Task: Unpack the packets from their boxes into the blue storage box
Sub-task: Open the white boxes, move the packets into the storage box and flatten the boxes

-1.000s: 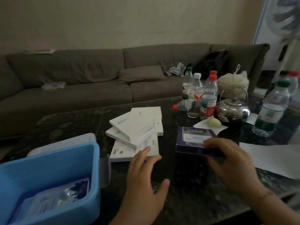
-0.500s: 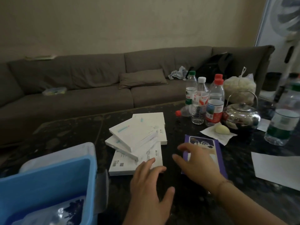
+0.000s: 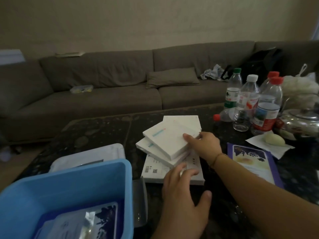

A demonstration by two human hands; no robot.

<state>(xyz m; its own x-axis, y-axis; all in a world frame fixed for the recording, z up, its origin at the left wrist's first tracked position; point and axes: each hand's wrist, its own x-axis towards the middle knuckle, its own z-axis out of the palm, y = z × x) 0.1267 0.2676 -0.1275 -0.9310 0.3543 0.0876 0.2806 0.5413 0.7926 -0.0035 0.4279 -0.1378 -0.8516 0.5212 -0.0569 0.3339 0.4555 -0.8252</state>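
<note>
A stack of flat white boxes [image 3: 155, 169] lies on the dark table, fanned out. My right hand [image 3: 204, 145] reaches across to the top white box [image 3: 165, 138] and holds its right edge, index finger on top. My left hand [image 3: 181, 199] hovers with relaxed spread fingers, its fingertips on the near edge of the bottom box. The blue storage box [image 3: 69, 175] stands at the lower left with clear packets [image 3: 82, 221] inside. A purple box [image 3: 250, 161] lies flat to the right of my right forearm.
A white lid [image 3: 89, 156] lies behind the blue box. Several water bottles [image 3: 248, 100], a metal kettle [image 3: 300, 123] and a pale lump on paper [image 3: 272, 140] crowd the table's right side. A brown sofa [image 3: 103, 100] runs behind the table.
My right hand let go of the purple box, now flat on the table, and moved left to the top white box. My left hand shifted forward onto the stack.
</note>
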